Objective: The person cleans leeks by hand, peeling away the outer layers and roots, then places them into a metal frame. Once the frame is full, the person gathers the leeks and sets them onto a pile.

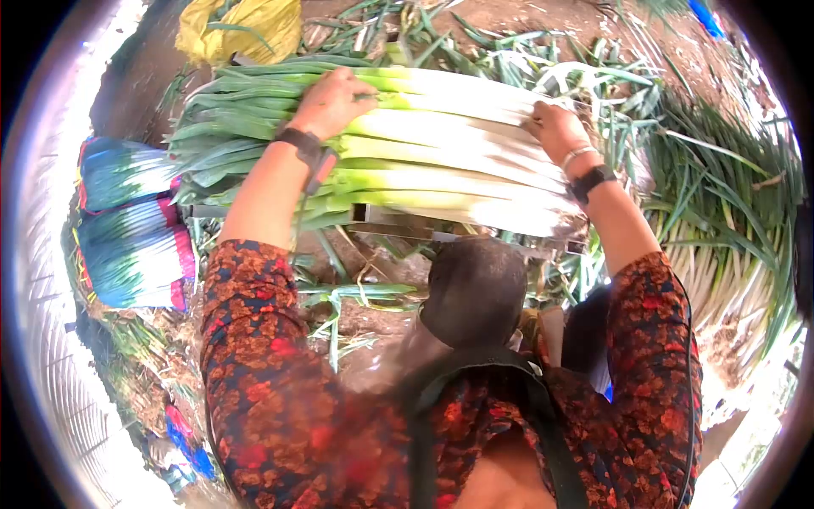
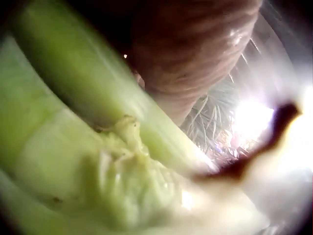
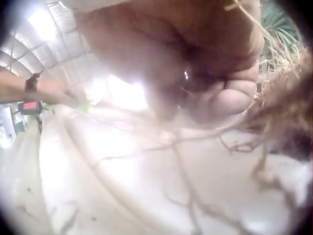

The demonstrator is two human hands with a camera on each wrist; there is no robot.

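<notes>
A row of thick, long-stemmed green onions [image 1: 458,144] lies side by side in front of me, green leaves to the left, white stems to the right. My left hand [image 1: 333,103] grips a stalk on the far side, where green turns to white. Close up in the left wrist view, its fingers [image 2: 195,49] lie over a green stalk [image 2: 98,73]. Near the root ends, my right hand [image 1: 560,131] has curled fingers and pinches a white stem at the far edge. In the right wrist view, thin brown roots [image 3: 190,181] cross the white stems [image 3: 117,156].
Under the row shows a metal frame [image 1: 360,214]. Wrapped green onion bundles [image 1: 136,254] lie at the left, and a yellow bag [image 1: 242,30] at the far left. A large pile of loose green onions [image 1: 721,212] lies at the right. Cut leaves [image 1: 509,55] litter the ground.
</notes>
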